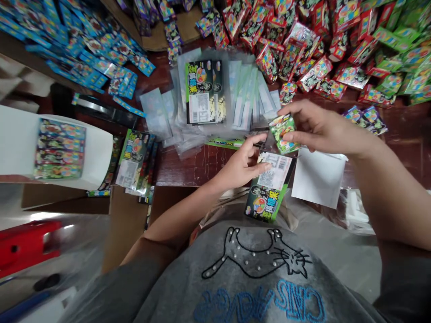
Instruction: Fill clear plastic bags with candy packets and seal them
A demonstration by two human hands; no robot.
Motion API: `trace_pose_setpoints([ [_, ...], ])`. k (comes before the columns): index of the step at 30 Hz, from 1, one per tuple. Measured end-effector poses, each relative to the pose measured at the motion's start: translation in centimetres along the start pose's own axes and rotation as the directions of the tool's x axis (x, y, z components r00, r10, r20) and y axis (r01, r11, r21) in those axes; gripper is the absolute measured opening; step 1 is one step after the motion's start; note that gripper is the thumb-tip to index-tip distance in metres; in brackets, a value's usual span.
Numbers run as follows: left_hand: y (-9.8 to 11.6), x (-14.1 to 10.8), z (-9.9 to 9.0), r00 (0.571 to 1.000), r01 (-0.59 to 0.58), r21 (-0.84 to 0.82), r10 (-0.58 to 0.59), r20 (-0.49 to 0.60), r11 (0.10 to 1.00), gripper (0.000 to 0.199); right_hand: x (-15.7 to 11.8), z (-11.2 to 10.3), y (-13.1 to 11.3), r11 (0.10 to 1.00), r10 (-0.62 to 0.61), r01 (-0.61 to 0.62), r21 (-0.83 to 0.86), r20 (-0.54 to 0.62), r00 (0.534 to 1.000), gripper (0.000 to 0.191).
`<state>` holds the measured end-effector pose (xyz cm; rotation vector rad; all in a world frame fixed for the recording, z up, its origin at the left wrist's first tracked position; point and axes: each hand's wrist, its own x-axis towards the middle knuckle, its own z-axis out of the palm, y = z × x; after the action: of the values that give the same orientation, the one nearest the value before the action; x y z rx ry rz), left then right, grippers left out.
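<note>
My left hand (pixel 240 163) is closed on a clear plastic bag that holds a black and green printed card (pixel 269 184) with a white label, tilted over my lap. Right at the bag's upper end, my right hand (pixel 311 128) pinches a small green candy box (pixel 284 133) between thumb and fingers. Whether the box is partly inside the bag's mouth I cannot tell. Beyond my hands lies a stack of clear bags (pixel 242 89), topped by more black and green cards (pixel 202 89).
Small red boxes (pixel 316 74), green boxes (pixel 407 67) and blue packets (pixel 94 49) are heaped along the back. Two purple packets (pixel 365 119) lie at right, near white paper (pixel 318 177). At left are filled bags (pixel 133 159) and a white carton (pixel 97 161) holding packets.
</note>
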<state>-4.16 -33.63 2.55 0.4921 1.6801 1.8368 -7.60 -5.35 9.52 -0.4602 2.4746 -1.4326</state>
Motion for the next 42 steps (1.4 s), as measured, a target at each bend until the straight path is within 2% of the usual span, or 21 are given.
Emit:
trace_pose_setpoints([
  [2,-0.5,-0.6,-0.2,0.999,0.029,0.019,-0.029,0.021,0.999,0.07,-0.3,0.1,0.2,0.999,0.009,0.002,-0.05,0.211,0.977,0.059],
  [5,-1.5,-1.4,0.0,0.998,0.061,0.015,-0.061,0.024,0.998,0.074,-0.9,0.1,0.7,0.994,0.064,-0.024,-0.106,0.392,0.918,0.054],
  [7,-2.0,-1.7,0.4,0.997,0.071,0.014,-0.071,0.017,0.997,0.078,-1.0,0.5,1.1,0.993,0.065,-0.013,-0.119,0.449,0.891,0.053],
  [12,-2.2,-2.0,0.9,0.997,0.066,0.04,-0.067,0.027,0.997,0.073,-0.9,2.1,1.0,0.99,-0.039,0.104,-0.095,0.521,0.852,0.05],
  [14,-2.3,-2.1,0.6,0.998,0.06,0.047,-0.06,-0.007,0.997,0.074,-1.1,3.0,0.7,0.983,-0.051,0.128,-0.135,0.463,0.885,0.048],
  [16,-2.5,-2.4,0.0,0.997,0.058,0.053,-0.055,-0.061,0.997,0.077,-1.7,4.1,0.4,0.974,-0.016,0.084,-0.208,0.31,0.951,0.044],
  [18,-2.9,-2.8,-0.5,0.993,0.054,0.062,-0.047,-0.113,0.997,0.076,-2.7,5.4,0.4,0.974,0.008,0.028,-0.226,0.158,0.987,0.037],
  [20,-3.3,-3.3,-0.9,0.989,0.056,0.066,-0.046,-0.142,0.996,0.07,-3.6,7.1,0.7,0.985,-0.014,0.028,-0.173,0.081,0.997,0.03],
  [24,-3.9,-4.1,-1.2,0.988,0.058,0.058,-0.049,-0.143,0.997,0.059,-5.0,10.0,1.4,0.997,-0.022,0.022,-0.074,0.003,1.0,0.028],
  [29,-3.4,-4.2,-1.2,0.992,0.047,0.096,-0.035,-0.118,0.994,0.043,-6.5,11.0,0.8,1.0,0.002,-0.003,-0.015,-0.034,0.999,0.024],
  [31,-3.0,-4.1,-1.3,0.994,0.021,0.087,-0.011,-0.113,0.996,0.04,-7.6,11.2,0.5,0.999,0.034,-0.033,0.005,-0.146,0.989,0.035],
  [33,-2.6,-4.0,-1.5,0.994,-0.004,0.069,0.011,-0.105,0.998,0.04,-8.9,11.8,0.3,0.993,0.109,-0.091,0.075,-0.3,0.948,0.046],
  [34,-2.5,-4.0,-1.5,0.995,-0.012,0.063,0.018,-0.098,0.998,0.039,-9.5,12.4,0.3,0.983,0.157,-0.113,0.145,-0.342,0.926,0.048],
  [38,-2.1,-3.9,-1.5,0.997,-0.021,0.096,0.028,-0.077,0.995,0.032,-10.6,15.1,0.4,0.873,0.317,-0.142,0.467,-0.321,0.892,0.036],
  [42,-2.0,-3.7,-1.4,0.995,0.007,0.1,0.002,-0.097,0.995,0.029,-10.1,16.7,0.2,0.837,0.396,-0.147,0.527,-0.4,0.826,0.042],
])
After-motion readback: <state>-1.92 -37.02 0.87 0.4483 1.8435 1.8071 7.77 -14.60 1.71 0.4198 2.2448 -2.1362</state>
